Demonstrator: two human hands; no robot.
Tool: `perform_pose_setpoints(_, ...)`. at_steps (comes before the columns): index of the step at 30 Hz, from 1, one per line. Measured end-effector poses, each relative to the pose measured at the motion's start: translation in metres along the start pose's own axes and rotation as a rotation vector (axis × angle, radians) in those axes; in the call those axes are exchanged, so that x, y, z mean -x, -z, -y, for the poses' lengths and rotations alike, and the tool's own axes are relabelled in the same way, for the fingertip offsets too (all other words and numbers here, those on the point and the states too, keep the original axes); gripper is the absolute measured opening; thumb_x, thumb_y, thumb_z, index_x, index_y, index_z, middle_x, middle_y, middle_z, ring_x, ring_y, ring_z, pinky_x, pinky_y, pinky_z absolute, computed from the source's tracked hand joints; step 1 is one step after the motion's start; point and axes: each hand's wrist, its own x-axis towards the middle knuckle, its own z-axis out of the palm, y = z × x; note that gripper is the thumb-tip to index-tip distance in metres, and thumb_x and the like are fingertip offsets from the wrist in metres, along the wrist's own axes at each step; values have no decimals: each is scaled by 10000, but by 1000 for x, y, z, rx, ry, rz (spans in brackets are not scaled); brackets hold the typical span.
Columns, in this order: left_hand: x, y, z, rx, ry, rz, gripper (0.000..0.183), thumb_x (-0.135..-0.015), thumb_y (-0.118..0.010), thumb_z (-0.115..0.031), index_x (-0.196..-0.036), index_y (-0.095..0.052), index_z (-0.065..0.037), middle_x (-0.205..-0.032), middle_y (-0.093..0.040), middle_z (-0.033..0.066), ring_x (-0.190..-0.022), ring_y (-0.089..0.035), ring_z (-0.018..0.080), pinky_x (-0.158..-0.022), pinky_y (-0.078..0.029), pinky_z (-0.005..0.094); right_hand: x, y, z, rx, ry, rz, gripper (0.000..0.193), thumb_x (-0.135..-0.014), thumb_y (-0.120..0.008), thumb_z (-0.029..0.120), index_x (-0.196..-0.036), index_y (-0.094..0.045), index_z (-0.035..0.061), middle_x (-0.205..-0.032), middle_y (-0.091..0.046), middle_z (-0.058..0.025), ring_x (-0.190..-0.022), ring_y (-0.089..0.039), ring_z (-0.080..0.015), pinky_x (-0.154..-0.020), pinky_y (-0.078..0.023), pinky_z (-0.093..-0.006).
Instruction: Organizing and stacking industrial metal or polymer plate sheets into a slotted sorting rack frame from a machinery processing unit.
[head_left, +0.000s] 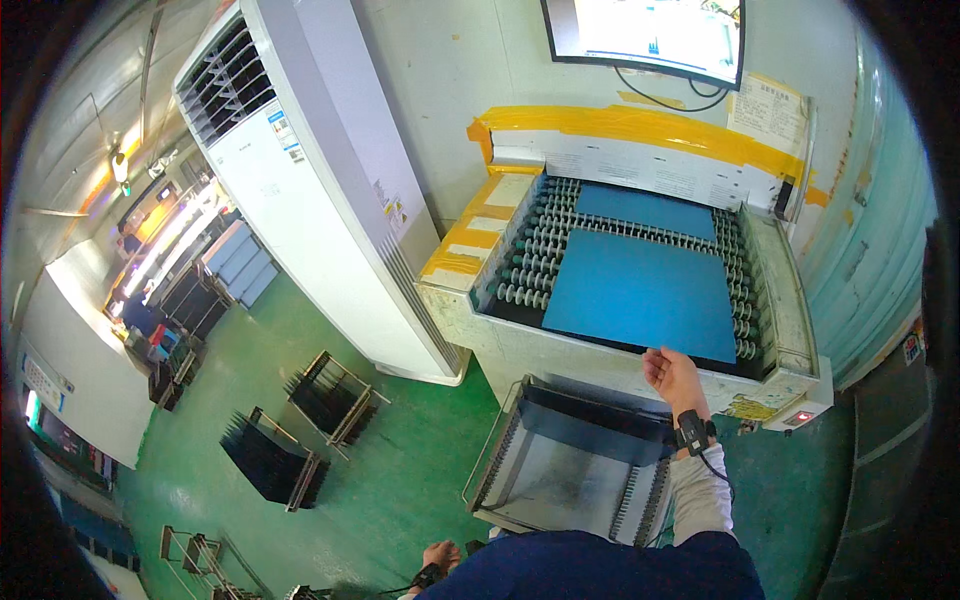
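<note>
At the right of centre in the frame, the right hand (673, 378) is at the near edge of a large blue panel (640, 295); its fingers are drawn in loosely, and contact with the panel, or anything held, cannot be determined. The panel lies flat on the rollers (528, 268) of a conveyor machine (460, 262), with a second blue panel (648, 210) behind it, toward the upper right of the frame. The left hand (440, 556) is low at the bottom centre, fingers curled; whether it grips anything cannot be told. Below the machine stands a metal rack (560, 485) with toothed sides, directly left of the right forearm. A dark strapped device (692, 432) is on the right wrist. Yellow tape (640, 122) covers the machine's rear top edge. A tall white cabinet unit (300, 210) occupies the upper left of centre; two racks of dark sheets, one nearer (262, 460) and one farther (328, 395), stand on the green floor (400, 450) at lower left
</note>
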Motion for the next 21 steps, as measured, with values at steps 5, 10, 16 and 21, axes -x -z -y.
perform_pose_setpoints(5, -3, -2, 6, 137, 71, -25, 242, -848, -552, -161, -974, -534, 44, -765, -596, 138, -587, -580, 237, -488, -460, 326, 5, -1, -3, 174, -43, 55, 243, -881, -504, 250, -888, -595, 24, -788, -632, -82, -647, -600, -177, -604, -498, -302)
perform_pose_setpoints(10, 1, -1, 15, -249, -214, -10, 238, -841, -555, -170, -968, -545, 31, -774, -606, 123, -595, -599, 221, -506, -480, 324, 11, -6, -51, 704, 22, 127, 274, -869, -517, 278, -903, -599, 19, -783, -644, -87, -633, -613, -175, -580, -496, -288)
perform_pose_setpoints(16, 0, -4, 17, 183, 92, -82, 244, -841, -565, -192, -965, -554, 18, -763, -608, 108, -570, -595, 210, -467, -475, 307, 2, 31, -128, 1669, 296, 245, 302, -727, -624, 321, -801, -653, 30, -804, -625, -215, -790, -605, -370, -702, -477, -428)
perform_pose_setpoints(21, 5, 0, 20, 202, 49, -81, 243, -841, -574, -202, -957, -548, 10, -727, -587, 94, -538, -566, 186, -426, -440, 289, 4, 59, -171, 1946, 454, 109, 252, -715, -647, 253, -756, -614, 6, -794, -620, -199, -819, -600, -371, -704, -471, -454)
